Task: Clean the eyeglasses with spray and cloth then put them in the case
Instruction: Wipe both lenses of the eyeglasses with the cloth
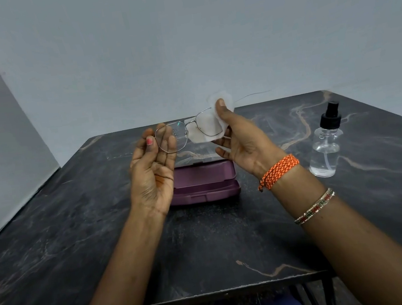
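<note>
Thin metal-framed eyeglasses (186, 131) are held up above the table between both hands. My left hand (152, 170) pinches the left lens rim between thumb and fingers. My right hand (241, 141) presses a white cloth (206, 125) around the right lens, thumb on top. One temple arm sticks out to the right behind the cloth. A purple glasses case (205, 181), lid down, lies on the table below the hands. A clear spray bottle (326, 143) with a black nozzle stands at the right, apart from both hands.
The dark marble-patterned table (77, 234) reaches to a pale wall at the back and left. Its front edge runs just under my forearms. Bracelets circle my right wrist.
</note>
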